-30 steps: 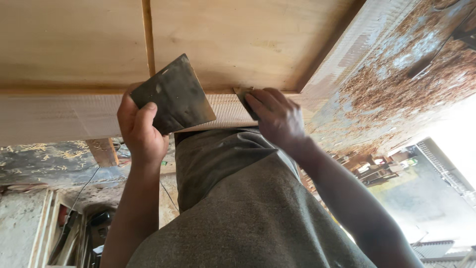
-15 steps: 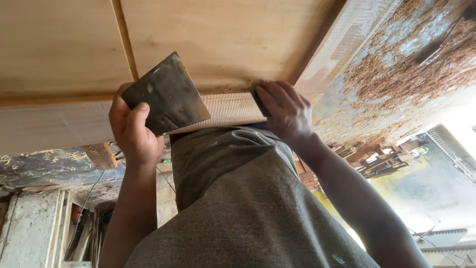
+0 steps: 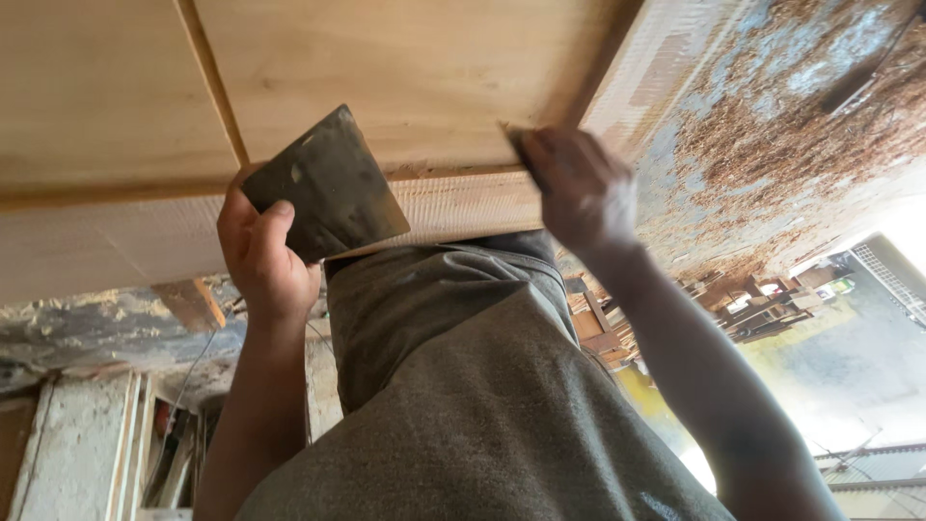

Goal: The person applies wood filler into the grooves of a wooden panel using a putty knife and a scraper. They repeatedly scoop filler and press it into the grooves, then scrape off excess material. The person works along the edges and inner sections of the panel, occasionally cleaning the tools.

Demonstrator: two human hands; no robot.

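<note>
**A:** What is the biggest thing in front of you?

**B:** The wooden surface (image 3: pixel 405 77), pale plywood filling the top of the view. You can count two panels on it, split by one thin wooden strip (image 3: pixel 207 82), and one ribbed edge (image 3: pixel 453 207) runs along its near side. To the right lies a patch of rusty, flaking blue (image 3: pixel 772 135).

**A:** And below that?

**B:** Your grey shirt (image 3: pixel 463 386) takes up the lower middle. Both your forearms rise from either side of it toward the near edge.

**A:** How is your left hand set?

**B:** Your left hand (image 3: pixel 260 256) is raised with the wrist straight, fingers curled shut around the lower corner of one dark flat scraper (image 3: pixel 328 183). The thumb lies across its face. The blade tilts up and right, its top edge against the plywood just above the ribbed edge.

**A:** And your right hand?

**B:** Your right hand (image 3: pixel 579 188) is bent at the wrist, the back facing you, fingertips pressed to the seam where the plywood meets the ribbed edge. It is blurred; you cannot tell whether the fingers pinch something or lie together on the wood.

**A:** The count, then?

**B:** Two hands, one scraper, two panels, one strip.
</note>
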